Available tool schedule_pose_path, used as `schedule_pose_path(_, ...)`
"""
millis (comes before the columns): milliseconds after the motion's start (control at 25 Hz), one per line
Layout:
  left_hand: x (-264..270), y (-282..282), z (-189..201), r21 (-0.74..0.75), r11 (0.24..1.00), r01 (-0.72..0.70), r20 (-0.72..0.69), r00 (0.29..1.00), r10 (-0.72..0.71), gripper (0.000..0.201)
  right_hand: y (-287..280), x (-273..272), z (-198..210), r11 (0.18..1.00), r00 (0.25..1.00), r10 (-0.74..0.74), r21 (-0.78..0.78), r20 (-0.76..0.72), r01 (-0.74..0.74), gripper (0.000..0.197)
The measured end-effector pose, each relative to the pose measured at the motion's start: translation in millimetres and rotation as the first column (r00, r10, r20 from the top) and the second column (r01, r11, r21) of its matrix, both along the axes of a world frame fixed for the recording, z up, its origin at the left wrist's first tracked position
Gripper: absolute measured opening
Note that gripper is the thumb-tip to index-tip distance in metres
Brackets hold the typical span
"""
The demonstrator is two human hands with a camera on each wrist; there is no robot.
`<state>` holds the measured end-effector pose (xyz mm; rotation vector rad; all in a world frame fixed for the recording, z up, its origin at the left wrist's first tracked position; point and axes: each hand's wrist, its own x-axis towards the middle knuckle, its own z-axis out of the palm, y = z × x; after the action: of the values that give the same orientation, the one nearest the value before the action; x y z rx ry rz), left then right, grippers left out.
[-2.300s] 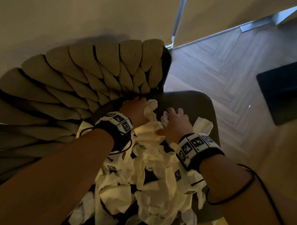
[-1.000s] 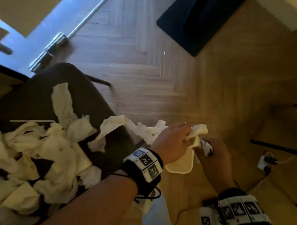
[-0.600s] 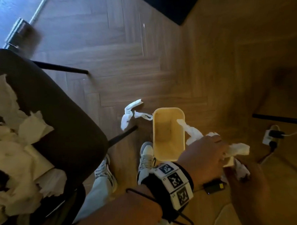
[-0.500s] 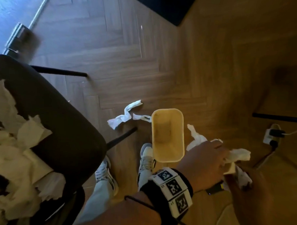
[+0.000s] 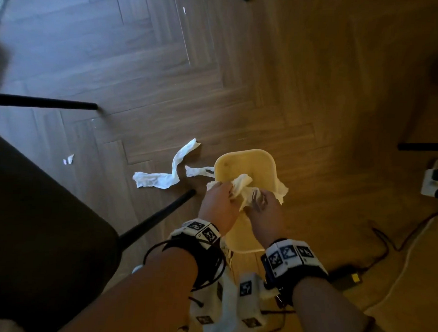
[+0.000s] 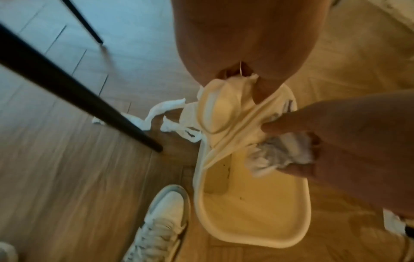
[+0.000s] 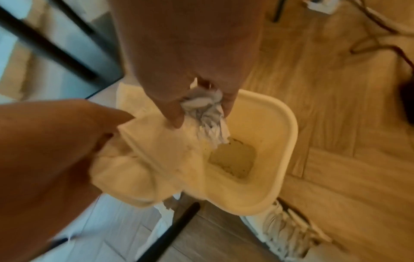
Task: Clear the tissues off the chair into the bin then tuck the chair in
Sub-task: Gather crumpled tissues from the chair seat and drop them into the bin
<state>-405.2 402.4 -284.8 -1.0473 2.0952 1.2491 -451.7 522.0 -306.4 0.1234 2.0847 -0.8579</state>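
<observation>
The left hand's (image 5: 220, 206) fingers (image 6: 257, 92) are pinching a bunch of tissues (image 5: 242, 189), and the right hand's (image 5: 263, 218) fingers (image 7: 172, 115) are squeezing the same bunch. Both hands are hanging over the yellow bin (image 5: 246, 157) in the middle of the frame. Two more tissue strips (image 5: 162, 178) are lying on the floor (image 5: 142, 62) just left of the bin. The dark chair (image 5: 35, 220) is sitting at the lower left.

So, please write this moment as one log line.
step: binning | left hand: grips tissues | right hand: grips tissues | bin: below hands | floor: strip
</observation>
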Motion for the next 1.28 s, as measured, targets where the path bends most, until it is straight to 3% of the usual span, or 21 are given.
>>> schedule_pose_path(80,-8,15,-21,0.108,0.988,-0.113,0.052,0.993,0.108,0.006,1,-2,-19,0.996,0.996,-0.089,0.019,0.026,0.089,0.021)
schedule_pose_path(160,-14,24,-32,0.24,0.966,-0.095,0.07,0.994,0.08,0.019,4,-4,-25,0.996,0.995,-0.077,0.05,0.069,0.074,0.021)
schedule_pose_path(240,-17,24,-27,0.368,0.929,-0.042,0.11,0.994,0.002,0.04,9,-4,-24,0.998,0.993,0.005,0.069,0.12,-0.013,0.031)
schedule_pose_path(320,-16,16,-18,0.394,0.919,-0.004,0.124,0.991,-0.049,0.044,16,-2,-17,0.98,0.978,0.137,0.124,0.156,-0.157,0.037)
schedule_pose_path(400,-12,3,-3,0.335,0.941,-0.043,0.074,0.997,0.019,0.033,20,5,-8,0.967,0.953,0.201,0.111,0.229,-0.23,0.033)
schedule_pose_path(440,-10,-6,4,0.295,0.95,-0.103,0.033,0.995,0.098,0.026,20,9,-5,0.978,0.961,0.154,0.102,0.229,-0.182,0.028)
schedule_pose_path(520,-7,-31,7,0.099,0.955,-0.279,-0.047,0.957,0.285,0.015,20,9,4,0.986,0.997,-0.007,0.169,0.072,-0.006,0.021)
schedule_pose_path(600,3,-66,-22,-0.122,0.862,-0.491,-0.061,0.871,0.487,0.01,21,-1,13,0.949,0.982,-0.1,0.282,-0.16,0.142,0.012)
schedule_pose_path(640,7,-82,-45,-0.182,0.828,-0.531,0.008,0.841,0.541,0.008,22,-9,16,0.92,0.968,-0.157,0.328,-0.196,0.216,0.025)
schedule_pose_path(720,13,-107,-100,-0.223,0.888,-0.403,0.261,0.853,0.453,0.023,31,-19,1,0.886,0.968,-0.225,0.39,-0.111,0.251,0.063)
schedule_pose_path(800,10,-119,-138,-0.227,0.957,-0.18,0.463,0.845,0.268,0.036,34,-30,-11,0.924,0.984,-0.179,0.347,0.023,0.16,0.072)
schedule_pose_path(880,4,-120,-167,-0.212,0.973,-0.094,0.524,0.829,0.194,0.05,30,-36,-12,0.947,0.986,-0.161,0.272,-0.052,0.169,0.05)
schedule_pose_path(960,4,-118,-190,-0.213,0.977,-0.019,0.539,0.831,0.134,0.066,33,-36,-3,0.97,0.938,-0.076,0.192,-0.337,0.148,0.02)
schedule_pose_path(1040,9,-116,-208,-0.222,0.973,-0.057,0.535,0.827,0.17,0.079,30,-26,8,0.988,0.858,0.14,0.129,-0.495,-0.086,0.008)
schedule_pose_path(1080,11,-116,-214,-0.216,0.972,-0.09,0.539,0.82,0.196,0.084,30,-18,5,0.967,0.869,0.255,0.117,-0.425,-0.226,0.005)
schedule_pose_path(1160,13,-116,-219,-0.2,0.974,-0.103,0.559,0.805,0.2,0.095,27,-7,-8,0.894,0.897,0.438,0.131,-0.05,-0.429,0.013)
schedule_pose_path(1200,13,-116,-226,-0.199,0.975,-0.1,0.554,0.809,0.196,0.097,25,-2,-19,0.843,0.857,0.499,0.159,0.128,-0.514,0.026)
schedule_pose_path(1280,11,-117,-237,-0.18,0.978,-0.107,0.552,0.812,0.191,0.097,18,-4,-30,0.792,0.806,0.512,0.199,0.298,-0.577,0.051)
